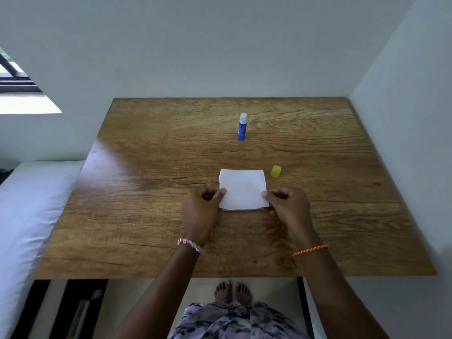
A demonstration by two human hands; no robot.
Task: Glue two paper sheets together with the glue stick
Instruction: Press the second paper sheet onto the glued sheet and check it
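Observation:
A small white square of paper lies on the wooden table, near its middle. A second sheet's edge seems to peek out under its near edge. My left hand pinches the paper's left edge between thumb and fingers. My right hand pinches its right edge the same way. The blue glue stick stands upright and uncapped farther back, apart from both hands. Its yellow cap lies on the table just right of the paper's far corner.
White walls close in behind and to the right of the table. A white mattress lies along the left side. A window shows at the upper left. My feet stand under the near edge.

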